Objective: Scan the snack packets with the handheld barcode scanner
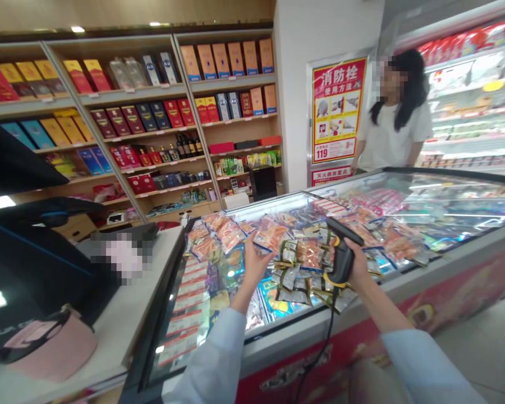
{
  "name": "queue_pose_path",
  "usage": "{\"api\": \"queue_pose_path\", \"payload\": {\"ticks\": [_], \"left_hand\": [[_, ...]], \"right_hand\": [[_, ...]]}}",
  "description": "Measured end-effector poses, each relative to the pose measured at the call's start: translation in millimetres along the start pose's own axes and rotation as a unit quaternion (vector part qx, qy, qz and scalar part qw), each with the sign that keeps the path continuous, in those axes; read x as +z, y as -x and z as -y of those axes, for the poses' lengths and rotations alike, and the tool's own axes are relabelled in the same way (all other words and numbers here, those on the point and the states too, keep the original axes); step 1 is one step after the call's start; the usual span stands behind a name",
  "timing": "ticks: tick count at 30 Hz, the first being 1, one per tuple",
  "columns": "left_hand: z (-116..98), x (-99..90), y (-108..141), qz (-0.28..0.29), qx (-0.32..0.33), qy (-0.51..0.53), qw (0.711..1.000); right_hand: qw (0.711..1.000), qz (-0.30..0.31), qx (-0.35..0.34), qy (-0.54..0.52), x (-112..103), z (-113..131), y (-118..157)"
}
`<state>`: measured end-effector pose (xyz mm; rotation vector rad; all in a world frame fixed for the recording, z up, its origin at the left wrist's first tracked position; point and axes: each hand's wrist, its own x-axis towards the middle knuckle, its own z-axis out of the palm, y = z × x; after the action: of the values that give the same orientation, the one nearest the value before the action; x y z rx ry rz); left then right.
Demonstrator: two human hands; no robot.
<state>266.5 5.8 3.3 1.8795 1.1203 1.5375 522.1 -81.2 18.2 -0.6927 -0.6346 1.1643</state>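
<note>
My right hand (357,262) is wrapped round the handle of a black and yellow barcode scanner (341,255), whose cable hangs down over the freezer's front edge. The scanner is above the packets on the glass top. Just left of it lie a green and silver packet (288,251) and a packet of orange-brown food (310,253). My left hand (256,261) is over the glass, thumb and fingers apart, at the near edge of a clear food packet (271,233). I see nothing held between its fingers. More silver packets (293,285) lie between the two hands.
The chest freezer's rim (278,331) runs across in front of me. On the left, a counter (145,303) bears a pink visor cap (53,345) beside dark equipment. A person (398,129) stands beyond the freezer at the right. Shelves of boxes line the back wall.
</note>
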Motion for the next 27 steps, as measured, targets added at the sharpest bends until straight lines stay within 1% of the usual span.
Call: {"api": "queue_pose_path", "payload": {"ticks": [2, 3, 4, 6, 8, 10, 15, 21, 27], "left_hand": [[-8.1, 27.7, 2.9, 0.047, 0.023, -0.012, 0.999], [-10.6, 37.2, 5.3, 0.072, 0.034, -0.024, 0.997], [-12.0, 44.0, 8.2, 0.095, 0.041, -0.039, 0.994], [-12.0, 50.5, 15.2, 0.144, 0.047, -0.059, 0.987], [-9.5, 50.2, 22.1, 0.183, 0.047, -0.059, 0.980], [-6.6, 46.8, 26.9, 0.199, 0.047, -0.052, 0.977], [-3.8, 42.1, 29.1, 0.199, 0.031, -0.060, 0.978], [-5.6, 43.5, 29.1, 0.204, 0.014, -0.046, 0.978], [-8.2, 37.9, 29.3, 0.208, 0.019, -0.045, 0.977]], "right_hand": [[0.999, -0.005, -0.026, -0.019, -19.1, 5.8, -2.3], [0.999, -0.007, -0.038, -0.030, -27.4, 6.6, -2.5], [0.998, -0.011, -0.046, -0.039, -34.5, 5.9, -2.4], [0.997, -0.023, -0.054, -0.052, -45.6, 1.4, -1.9], [0.996, -0.039, -0.044, -0.060, -52.6, -4.7, -2.1], [0.996, -0.054, -0.017, -0.065, -56.4, -9.5, -3.2], [0.992, -0.103, 0.044, -0.066, -58.5, -12.0, -6.4], [0.987, -0.141, 0.061, -0.055, -51.3, -9.2, -3.2], [0.980, -0.175, 0.059, -0.071, -46.7, -8.5, -4.6]]}}
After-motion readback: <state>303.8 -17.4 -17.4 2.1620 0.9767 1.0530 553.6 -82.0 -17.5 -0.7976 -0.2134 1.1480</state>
